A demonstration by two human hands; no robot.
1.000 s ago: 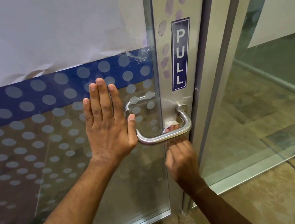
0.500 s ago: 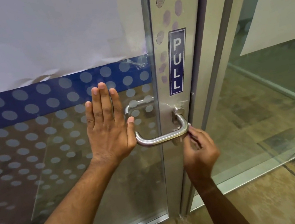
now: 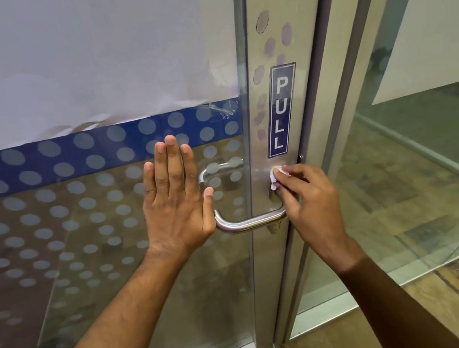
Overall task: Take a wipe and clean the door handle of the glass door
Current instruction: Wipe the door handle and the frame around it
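Note:
A brushed steel lever handle (image 3: 250,222) juts from the metal stile of the glass door (image 3: 85,228). My right hand (image 3: 305,191) pinches a small white wipe (image 3: 276,176) against the stile at the handle's base, just above the bar. The hand covers the handle's mounting end. My left hand (image 3: 176,201) lies flat on the glass left of the handle, fingers straight and together, thumb near the bar's curved end.
A blue PULL sticker (image 3: 281,110) runs down the stile above the handle. The glass carries a blue band and frosted dots, with white paper above. A second glass panel (image 3: 429,140) stands to the right. Worn floor lies below.
My right hand has come up from below the bar, round its right end, to the handle's base with the wipe. My left hand has stayed flat on the glass.

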